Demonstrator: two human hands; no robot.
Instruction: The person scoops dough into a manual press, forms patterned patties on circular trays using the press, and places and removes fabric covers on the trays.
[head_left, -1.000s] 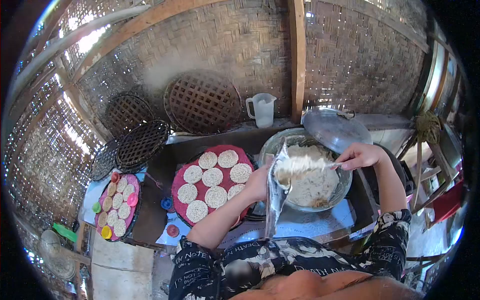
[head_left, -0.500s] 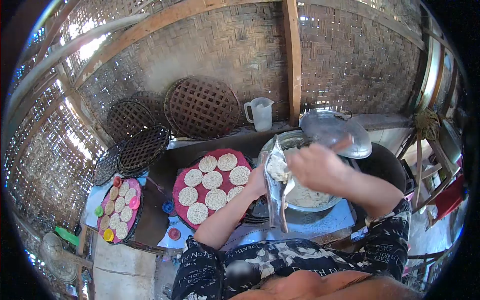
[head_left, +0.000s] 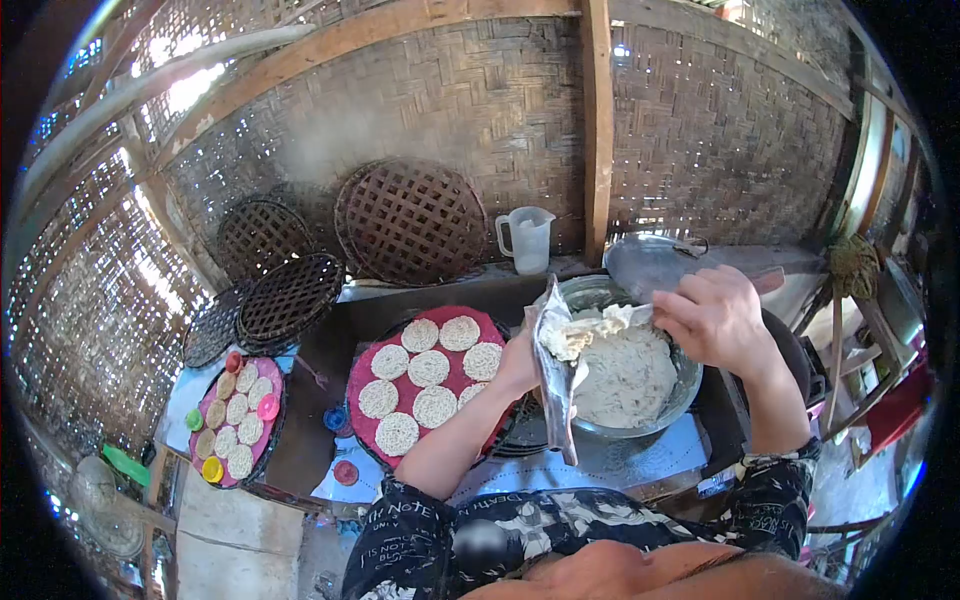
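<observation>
My left hand (head_left: 519,362) is closed round a long, dark hand press (head_left: 556,400) with a hollow opening, tilted above the bowl's left side. Pale dough (head_left: 566,343) sits at the opening. In my right hand (head_left: 708,312) is a flat-bladed spatula (head_left: 632,316) with a wooden handle, its blade carrying dough and reaching to the press. Below both hands stands a large metal bowl (head_left: 690,400) holding a mass of whitish dough (head_left: 630,375). Left of my left forearm, several round lacy noodle cakes (head_left: 429,368) lie on a red cloth-covered round tray (head_left: 365,420).
A second tray (head_left: 272,440) at the left bears smaller cakes and coloured cups. Woven bamboo racks (head_left: 410,222) lean on the wall. A plastic jug (head_left: 527,240) and a metal lid (head_left: 650,266) stand behind the bowl. A wooden post (head_left: 597,130) rises at the back.
My right hand has drawn back to the right and up from the press, so the spatula blade and the dough in the bowl now show. My left hand keeps the press in nearly the same place.
</observation>
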